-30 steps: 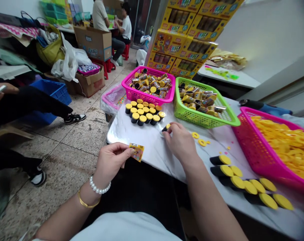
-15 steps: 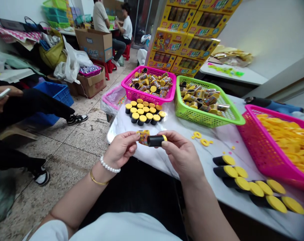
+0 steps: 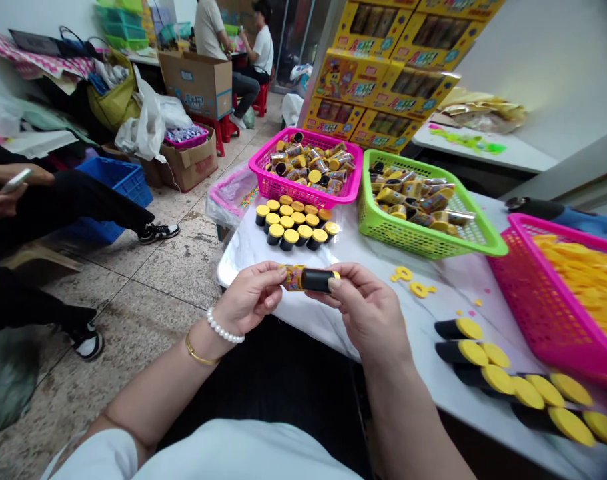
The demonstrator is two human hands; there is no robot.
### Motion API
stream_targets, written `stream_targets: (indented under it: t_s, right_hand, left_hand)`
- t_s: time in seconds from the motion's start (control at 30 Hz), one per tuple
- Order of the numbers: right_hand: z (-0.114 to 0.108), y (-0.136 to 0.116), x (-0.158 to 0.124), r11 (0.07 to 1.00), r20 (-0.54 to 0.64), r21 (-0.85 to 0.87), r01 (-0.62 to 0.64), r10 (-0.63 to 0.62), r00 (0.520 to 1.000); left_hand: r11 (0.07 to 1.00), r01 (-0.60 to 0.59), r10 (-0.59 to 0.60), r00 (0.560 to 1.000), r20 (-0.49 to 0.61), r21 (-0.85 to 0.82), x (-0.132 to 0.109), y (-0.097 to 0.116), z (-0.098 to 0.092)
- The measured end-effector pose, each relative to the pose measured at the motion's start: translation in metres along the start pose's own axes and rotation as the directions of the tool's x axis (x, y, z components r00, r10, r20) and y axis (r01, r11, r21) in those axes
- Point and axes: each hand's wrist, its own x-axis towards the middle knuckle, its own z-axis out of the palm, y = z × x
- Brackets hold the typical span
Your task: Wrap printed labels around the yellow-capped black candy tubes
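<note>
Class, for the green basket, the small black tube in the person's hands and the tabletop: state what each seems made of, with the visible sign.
Green basket: moulded plastic, judging by the bright uniform colour and open lattice walls.
Black tube, held between the left hand and right hand: probably plastic, smooth and dark with a yellow cap; a glossy printed label wraps its left end.
Tabletop: glossy white, marble-patterned, perhaps laminate or stone.

Black tube (image 3: 317, 280), yellow-orange printed label (image 3: 293, 277)

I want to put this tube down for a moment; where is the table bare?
Bare marble lies between the standing tubes, the green basket and the hands. A narrower strip runs between the lying tubes and the pink basket of caps. Behind, baskets crowd together.
</note>
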Motion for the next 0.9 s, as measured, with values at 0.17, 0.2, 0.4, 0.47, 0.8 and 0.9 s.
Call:
stream_targets:
  t_s: [0.17,0.2,0.4,0.47,0.8,0.9]
  right_hand:
    - [0.002,0.0,-0.006,0.988,0.002,-0.145,0.052,-0.052,0.999]
    - [0.003,0.0,-0.007,0.984,0.011,-0.164,0.066,-0.066,0.998]
    - [0.006,0.002,-0.012,0.965,0.058,-0.158,0.21,-0.203,0.977]
    - [0.004,0.005,-0.014,0.96,0.05,-0.14,0.24,-0.236,0.971]
    - [-0.013,0.014,-0.019,0.766,0.29,-0.402,0.503,-0.414,0.863]
    - [-0.015,0.014,-0.02,0.616,0.363,-0.495,0.613,-0.494,0.79]
  left_hand:
    - [1.0,-0.022,0.021,1.0,-0.019,-0.02,0.001,0.0,0.0]
    - [1.0,-0.022,0.022,1.0,-0.021,-0.017,0.001,0.0,0.0]
    - [0.992,-0.086,0.091,0.994,-0.052,0.088,-0.003,-0.003,-0.003]
    - [0.963,-0.202,0.221,0.97,-0.097,0.18,-0.007,-0.004,-0.005]
    - [0.884,-0.223,0.168,0.972,0.165,0.412,-0.014,0.0,-0.014]
    - [0.879,-0.24,0.163,0.963,0.215,0.411,-0.011,-0.002,-0.015]
